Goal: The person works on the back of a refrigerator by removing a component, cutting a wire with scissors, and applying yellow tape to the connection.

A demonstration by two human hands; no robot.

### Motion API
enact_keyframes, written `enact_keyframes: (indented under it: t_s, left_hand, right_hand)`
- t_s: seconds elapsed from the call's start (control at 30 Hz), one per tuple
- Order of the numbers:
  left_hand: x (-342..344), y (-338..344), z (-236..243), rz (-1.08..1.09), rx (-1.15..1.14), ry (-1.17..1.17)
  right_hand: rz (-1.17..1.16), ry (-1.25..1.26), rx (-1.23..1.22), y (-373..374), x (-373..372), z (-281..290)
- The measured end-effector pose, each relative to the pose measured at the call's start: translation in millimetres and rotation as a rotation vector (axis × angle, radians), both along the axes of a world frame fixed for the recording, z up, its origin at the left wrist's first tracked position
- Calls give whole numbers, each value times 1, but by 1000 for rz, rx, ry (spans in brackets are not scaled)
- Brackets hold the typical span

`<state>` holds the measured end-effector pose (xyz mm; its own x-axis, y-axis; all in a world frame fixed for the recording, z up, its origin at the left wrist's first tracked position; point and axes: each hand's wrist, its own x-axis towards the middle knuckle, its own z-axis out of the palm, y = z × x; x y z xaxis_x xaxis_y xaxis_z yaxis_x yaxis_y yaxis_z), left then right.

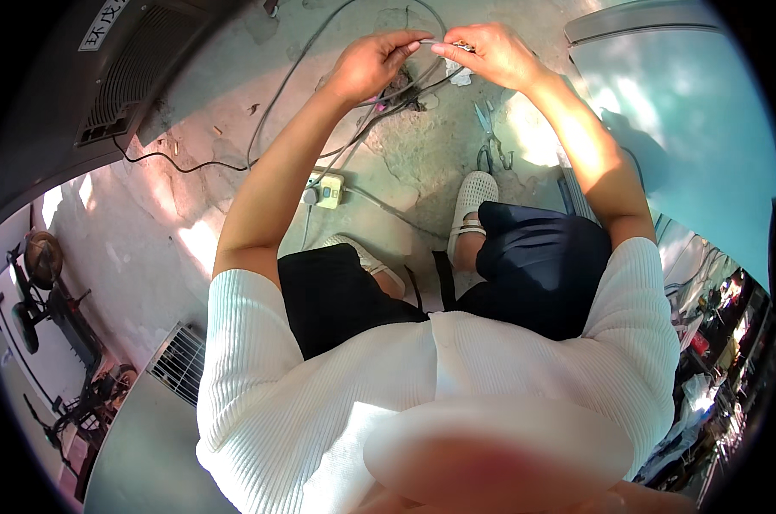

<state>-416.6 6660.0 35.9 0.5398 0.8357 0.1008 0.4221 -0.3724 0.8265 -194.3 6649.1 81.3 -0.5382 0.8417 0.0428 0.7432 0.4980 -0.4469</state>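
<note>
Both of my hands are stretched far forward over the concrete floor, their fingertips close together. My left hand (372, 65) is closed in a pinch on a grey cable (428, 41). Close to it, my right hand (496, 58) pinches the same cable between thumb and fingers. Something small and brownish shows at the right fingers, too little visible to name. Loops of the grey cable hang and lie around the hands. A pair of scissors (488, 139) lies spread on the floor below my right hand. A crumpled white scrap (459, 75) is beside the right fingers.
A pale yellow power strip (328, 191) with a plug in it lies before my feet. A dark vented appliance (139, 73) stands at the left, with a black cord trailing from it. A light-blue panel (688, 111) stands at the right. Clutter (705, 377) fills the lower right.
</note>
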Motion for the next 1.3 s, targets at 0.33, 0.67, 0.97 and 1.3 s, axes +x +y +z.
enact_keyframes:
  t_s: [0.33, 0.67, 0.97, 1.3]
  left_hand:
    - [-12, -53, 9, -240, -353, -74]
    - [-2, -128, -49, -90, -861, -338]
    - [8, -150, -46, -129, -786, -298]
    - [23, -124, -67, -114, -1011, -443]
  right_hand:
    - [-376, 705, -1294, -43, 34, -46]
    - [-702, -685, -728, -155, 74, -198]
    - [-819, -570, -588, -174, 87, -207]
    - [-730, -195, -715, -177, 135, -207]
